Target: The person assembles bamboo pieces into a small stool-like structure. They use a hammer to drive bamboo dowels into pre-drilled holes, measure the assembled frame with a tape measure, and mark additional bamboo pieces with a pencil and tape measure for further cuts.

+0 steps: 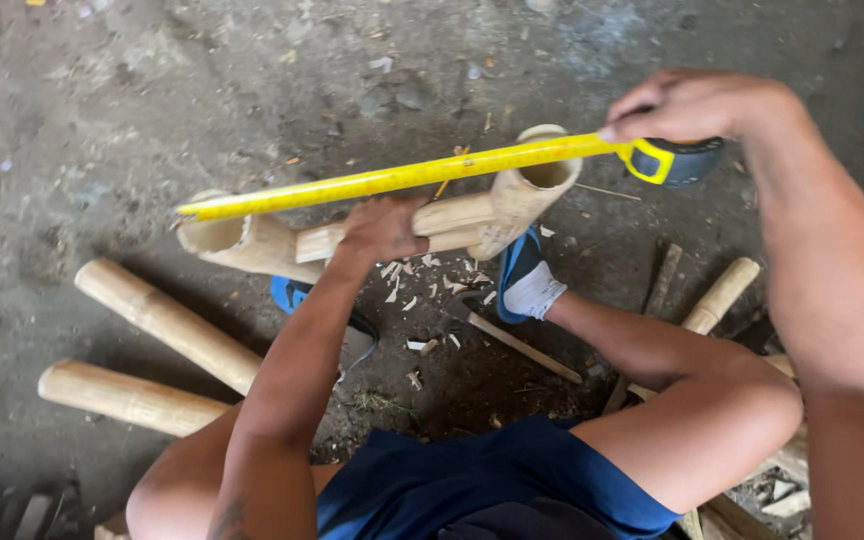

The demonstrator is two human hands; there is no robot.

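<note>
My right hand [697,105] grips the case of a tape measure [677,160], thumb pressed on the yellow blade [392,178]. The blade runs out to the left over a bamboo frame. That frame has two upright hollow bamboo posts, one at the left [227,240] and one at the right [532,190], joined by horizontal rungs [457,222]. My left hand [382,228] is wrapped around the rungs between the posts. The blade's tip reaches just past the left post.
Two loose bamboo poles [167,322] [127,397] lie on the dirt floor at the left. Another pole [720,295] and wood scraps lie at the right. My feet in blue sandals [517,275] rest under the frame, amid wood chips [422,345].
</note>
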